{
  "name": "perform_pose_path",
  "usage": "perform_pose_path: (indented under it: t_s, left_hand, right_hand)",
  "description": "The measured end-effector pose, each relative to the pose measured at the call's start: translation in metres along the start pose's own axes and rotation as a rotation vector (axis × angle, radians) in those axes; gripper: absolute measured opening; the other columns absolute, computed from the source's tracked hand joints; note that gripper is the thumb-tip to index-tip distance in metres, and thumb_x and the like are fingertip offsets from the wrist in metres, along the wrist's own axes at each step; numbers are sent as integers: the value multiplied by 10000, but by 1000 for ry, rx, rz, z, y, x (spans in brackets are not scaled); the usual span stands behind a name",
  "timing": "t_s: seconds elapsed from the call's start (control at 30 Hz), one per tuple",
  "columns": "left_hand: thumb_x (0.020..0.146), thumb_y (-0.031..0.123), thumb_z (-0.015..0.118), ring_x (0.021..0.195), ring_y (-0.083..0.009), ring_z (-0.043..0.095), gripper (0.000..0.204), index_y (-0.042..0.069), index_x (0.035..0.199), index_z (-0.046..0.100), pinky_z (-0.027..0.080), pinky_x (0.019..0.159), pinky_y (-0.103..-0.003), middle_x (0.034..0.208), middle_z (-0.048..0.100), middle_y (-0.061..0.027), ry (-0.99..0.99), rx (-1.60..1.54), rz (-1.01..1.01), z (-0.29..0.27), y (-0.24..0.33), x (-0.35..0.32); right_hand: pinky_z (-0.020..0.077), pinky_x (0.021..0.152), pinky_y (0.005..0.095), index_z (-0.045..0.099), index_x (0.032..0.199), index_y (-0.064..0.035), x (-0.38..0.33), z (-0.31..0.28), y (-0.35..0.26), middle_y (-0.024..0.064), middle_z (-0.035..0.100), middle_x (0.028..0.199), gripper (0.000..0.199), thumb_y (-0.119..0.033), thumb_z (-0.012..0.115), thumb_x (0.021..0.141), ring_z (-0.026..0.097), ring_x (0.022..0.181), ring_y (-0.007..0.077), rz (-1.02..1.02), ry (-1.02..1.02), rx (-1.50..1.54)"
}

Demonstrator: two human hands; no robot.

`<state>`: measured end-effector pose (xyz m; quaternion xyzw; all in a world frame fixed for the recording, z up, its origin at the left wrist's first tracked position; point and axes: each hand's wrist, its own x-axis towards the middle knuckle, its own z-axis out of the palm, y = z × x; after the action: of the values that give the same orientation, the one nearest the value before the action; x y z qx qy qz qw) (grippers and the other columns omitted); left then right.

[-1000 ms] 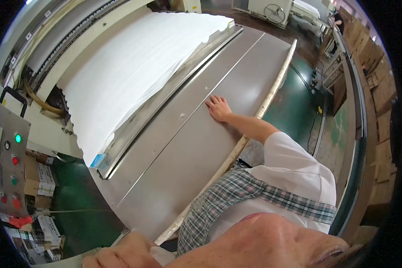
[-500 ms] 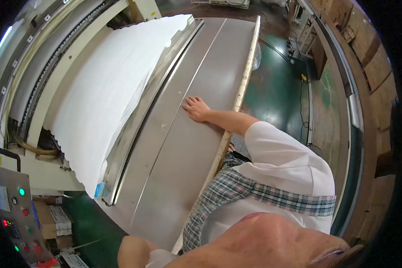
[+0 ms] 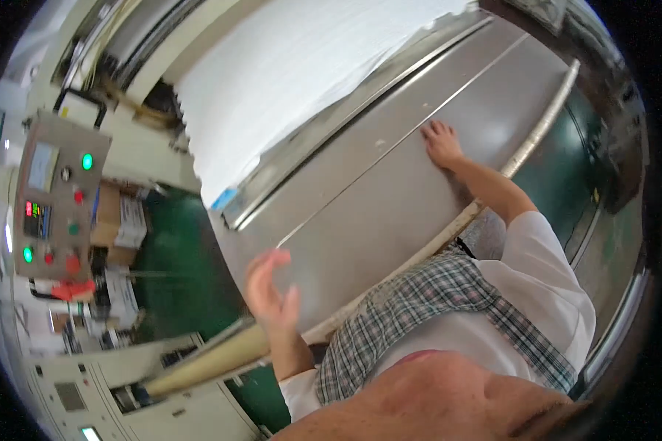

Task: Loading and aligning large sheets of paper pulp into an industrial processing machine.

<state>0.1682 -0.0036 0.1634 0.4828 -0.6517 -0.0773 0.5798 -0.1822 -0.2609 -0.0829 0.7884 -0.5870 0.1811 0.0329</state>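
My right hand (image 3: 442, 145) rests palm down on the grey metal table (image 3: 389, 206), its fingers stretched near the seam that runs along the top. Raised over the table's near left part is my left hand (image 3: 272, 294), slightly blurred, fingers curved and thumb apart, holding nothing. Past the seam a metal bar (image 3: 360, 117) runs along the table. Beyond it lies a wide sheet of white fabric (image 3: 272, 81) with a wavy edge, coming out of the machine. A small blue piece (image 3: 224, 198) sits at the fabric's near corner.
On the left stands a control panel (image 3: 62, 198) with lit green buttons and a screen. Cardboard boxes (image 3: 117, 217) are on the green floor behind it. A pale padded rail (image 3: 540, 143) edges the table on my side. A cream cabinet (image 3: 162, 411) stands at lower left.
My view has turned left, bringing the control panel and cabinet further in. My left hand has come up into view over the table. The right hand still lies on the metal.
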Motion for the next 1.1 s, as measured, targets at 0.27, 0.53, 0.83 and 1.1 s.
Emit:
perform_pose_path:
  t_s: [0.27, 0.53, 0.83, 1.1]
  left_hand:
    - [849, 53, 484, 757, -133, 540, 115, -30, 879, 559, 445, 703, -258, 829, 582, -64, 224, -222, -830, -63, -43, -148]
    - [758, 153, 544, 825, -352, 531, 199, 18, 899, 582, 428, 709, -411, 872, 567, -185, -499, 227, -943, -46, 10, -228]
    - [749, 269, 621, 853, -311, 560, 373, 9, 999, 526, 455, 703, -376, 918, 569, -177, -275, 244, -1015, -34, 9, -279]
    - [803, 581, 452, 969, -201, 514, 631, 69, 1169, 505, 444, 794, -345, 1092, 533, -121, -285, -123, -1555, -25, -1, -359]
  right_hand:
    - [294, 944, 446, 508, 1099, -140, 17, 12, -12, 101, 433, 1226, 300, -175, 462, 804, 377, 1160, 274, 33, 23, -76]
    - [365, 920, 414, 481, 1173, -106, 17, 43, 19, 165, 446, 1219, 385, -215, 491, 804, 430, 1115, 336, -217, 53, -127]
    - [434, 620, 255, 526, 845, -25, -26, -135, -109, 60, 533, 770, 167, -180, 472, 874, 510, 703, 127, -326, -895, 1078]
    - [463, 738, 364, 547, 1003, 11, -55, -178, -118, 115, 572, 926, 376, -202, 655, 713, 558, 853, 225, 55, -1419, 1057]
